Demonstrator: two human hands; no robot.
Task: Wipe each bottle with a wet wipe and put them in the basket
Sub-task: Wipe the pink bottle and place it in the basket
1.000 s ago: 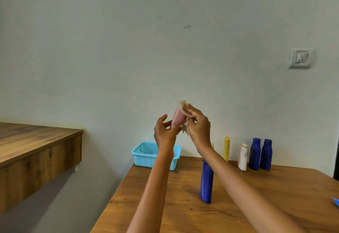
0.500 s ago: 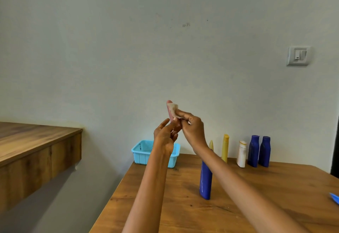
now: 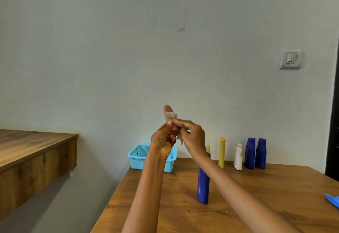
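Note:
My left hand (image 3: pixel 162 141) grips the lower part of a small pink bottle (image 3: pixel 167 111), held upright in the air above the table. My right hand (image 3: pixel 192 134) pinches a pale wet wipe (image 3: pixel 171 116) against the bottle's upper side. A light blue basket (image 3: pixel 139 156) stands on the table's far left corner, behind my left forearm. A tall dark blue bottle (image 3: pixel 202 187) stands in the middle of the table, partly behind my right forearm.
Along the wall stand a pale yellow bottle (image 3: pixel 208 149), a yellow bottle (image 3: pixel 222 153), a white bottle (image 3: pixel 238 156) and two dark blue bottles (image 3: pixel 249 153) (image 3: pixel 260 154). A blue object (image 3: pixel 333 200) lies at the table's right edge. A wooden counter (image 3: pixel 31 146) juts out on the left.
The pink bottle has turned more upright and its top now rises above my hands. The wipe has slid along the bottle's upper part. The camera view has shifted slightly.

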